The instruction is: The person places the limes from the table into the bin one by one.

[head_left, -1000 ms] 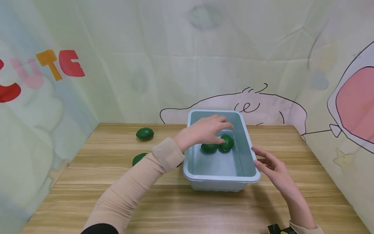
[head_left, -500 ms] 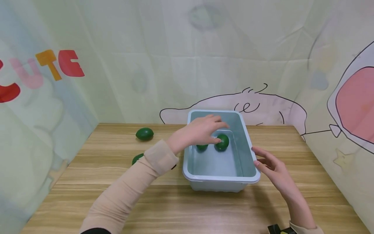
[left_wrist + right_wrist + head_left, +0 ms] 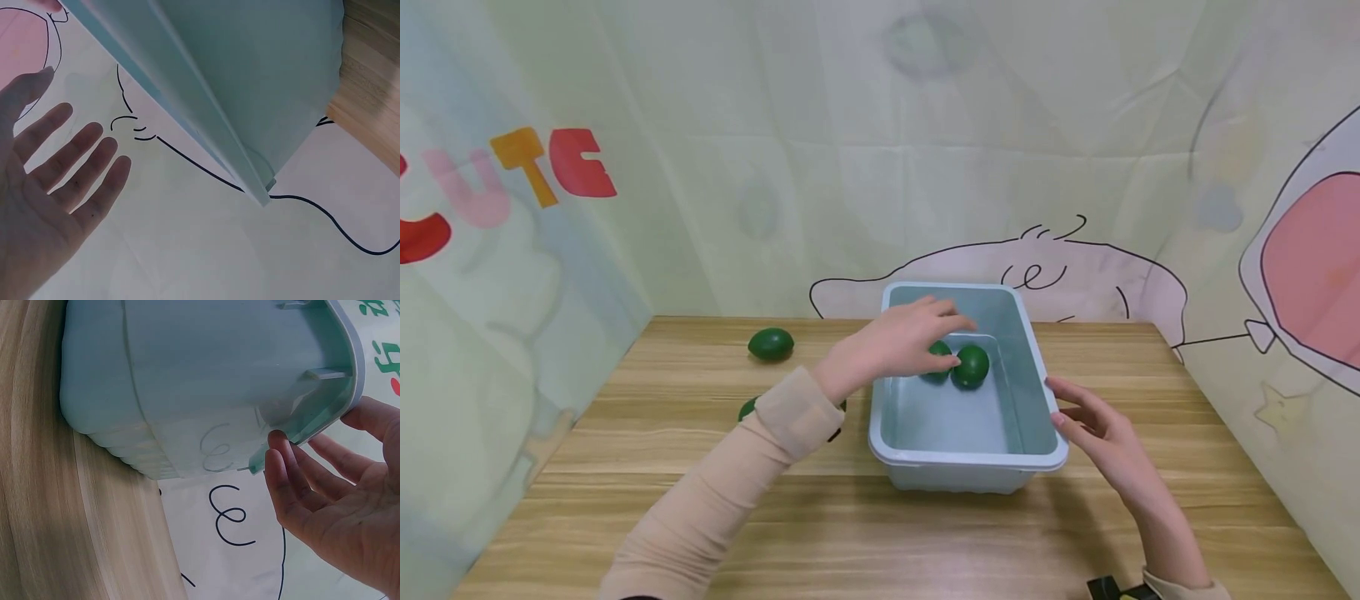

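My left hand [image 3: 913, 337] hangs over the left side of a light blue plastic bin [image 3: 968, 457], its fingers spread. In the left wrist view the palm faces the camera with nothing in it. Inside the bin lie two dark green limes, the right lime [image 3: 972, 367] in full view and the left lime [image 3: 938, 363] partly behind my thumb. My right hand [image 3: 1101, 433] holds the bin's right rim. In the right wrist view, its thumb lies on the rim and its curled fingertips [image 3: 277, 439] are at the rim's underside.
On the wooden table [image 3: 887, 542], left of the bin, lies another lime [image 3: 771, 344]. Nearer the front, a further lime [image 3: 747, 408] is partly hidden by my left sleeve [image 3: 730, 475]. A printed cloth backdrop [image 3: 760, 208] rises behind the table and at both sides.
My left hand has drawn back a little to the left, away from the right lime. Both limes in the bin have shifted slightly. My right hand and the bin have stayed in place.
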Motion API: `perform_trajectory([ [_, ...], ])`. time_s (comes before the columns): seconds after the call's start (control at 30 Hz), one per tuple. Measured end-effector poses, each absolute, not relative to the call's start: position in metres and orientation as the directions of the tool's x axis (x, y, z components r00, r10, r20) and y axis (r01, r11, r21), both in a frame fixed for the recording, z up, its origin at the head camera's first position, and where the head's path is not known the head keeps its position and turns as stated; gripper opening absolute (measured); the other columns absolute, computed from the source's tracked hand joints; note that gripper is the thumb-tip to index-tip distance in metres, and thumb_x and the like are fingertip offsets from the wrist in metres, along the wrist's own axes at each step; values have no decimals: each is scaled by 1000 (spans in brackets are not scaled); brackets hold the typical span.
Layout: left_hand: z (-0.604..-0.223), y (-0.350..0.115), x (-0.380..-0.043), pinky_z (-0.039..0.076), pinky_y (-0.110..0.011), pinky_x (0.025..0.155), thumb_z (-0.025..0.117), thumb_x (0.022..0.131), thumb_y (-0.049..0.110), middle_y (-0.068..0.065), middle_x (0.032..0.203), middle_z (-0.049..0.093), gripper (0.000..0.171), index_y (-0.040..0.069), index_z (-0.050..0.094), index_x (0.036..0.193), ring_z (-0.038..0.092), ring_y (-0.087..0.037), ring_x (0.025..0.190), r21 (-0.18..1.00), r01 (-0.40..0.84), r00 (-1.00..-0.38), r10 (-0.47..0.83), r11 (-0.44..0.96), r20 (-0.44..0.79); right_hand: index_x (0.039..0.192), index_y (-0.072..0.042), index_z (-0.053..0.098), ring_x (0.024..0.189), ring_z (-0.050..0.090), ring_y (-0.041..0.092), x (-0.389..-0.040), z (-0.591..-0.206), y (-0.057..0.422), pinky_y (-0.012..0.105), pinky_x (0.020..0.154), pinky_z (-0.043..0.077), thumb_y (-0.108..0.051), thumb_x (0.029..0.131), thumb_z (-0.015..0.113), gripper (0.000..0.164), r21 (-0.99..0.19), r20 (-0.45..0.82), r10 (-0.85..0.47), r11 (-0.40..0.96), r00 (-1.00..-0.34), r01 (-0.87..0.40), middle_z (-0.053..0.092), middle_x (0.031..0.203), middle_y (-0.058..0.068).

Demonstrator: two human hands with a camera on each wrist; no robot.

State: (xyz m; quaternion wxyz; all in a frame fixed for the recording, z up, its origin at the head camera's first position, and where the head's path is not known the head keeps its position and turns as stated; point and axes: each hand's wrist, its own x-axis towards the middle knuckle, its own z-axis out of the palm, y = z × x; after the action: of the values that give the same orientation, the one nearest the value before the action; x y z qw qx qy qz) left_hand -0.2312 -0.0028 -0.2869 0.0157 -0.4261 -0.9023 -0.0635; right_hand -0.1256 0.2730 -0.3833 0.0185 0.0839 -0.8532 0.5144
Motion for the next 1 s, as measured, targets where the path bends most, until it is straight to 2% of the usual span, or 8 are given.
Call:
perform_trajectory([
  [0.23, -288, -11, -228, 48, -33, 95, 61, 93, 37, 2, 128, 57, 44, 23, 55, 134, 52, -16, 116, 138, 765, -642, 759, 628, 107, 144, -13, 43, 105, 56, -7, -126, -383, 273, 15, 86, 48, -28, 99, 53, 49, -877, 124, -126, 451, -984, -168, 46, 145, 14],
  [0.77, -295, -26, -224, 50, -33, 90, 59, 94, 34, 2, 127, 57, 40, 22, 57, 132, 52, -16, 114, 197, 751, -659, 732, 630, 171, 143, -12, 45, 104, 58, -6, -126, -385, 274, 16, 85, 49, -26, 99, 53, 47, -870, 142, -125, 456, -982, -185, 49, 142, 12],
  [1.0, -299, -34, -221, 49, -33, 92, 59, 94, 31, 0, 125, 58, 39, 19, 58, 131, 53, -17, 113, 221, 754, -656, 719, 618, 230, 143, -13, 44, 105, 58, -6, -126, -385, 273, 16, 86, 49, -27, 99, 53, 48, -876, 132, -126, 450, -983, -175, 47, 144, 15],
])
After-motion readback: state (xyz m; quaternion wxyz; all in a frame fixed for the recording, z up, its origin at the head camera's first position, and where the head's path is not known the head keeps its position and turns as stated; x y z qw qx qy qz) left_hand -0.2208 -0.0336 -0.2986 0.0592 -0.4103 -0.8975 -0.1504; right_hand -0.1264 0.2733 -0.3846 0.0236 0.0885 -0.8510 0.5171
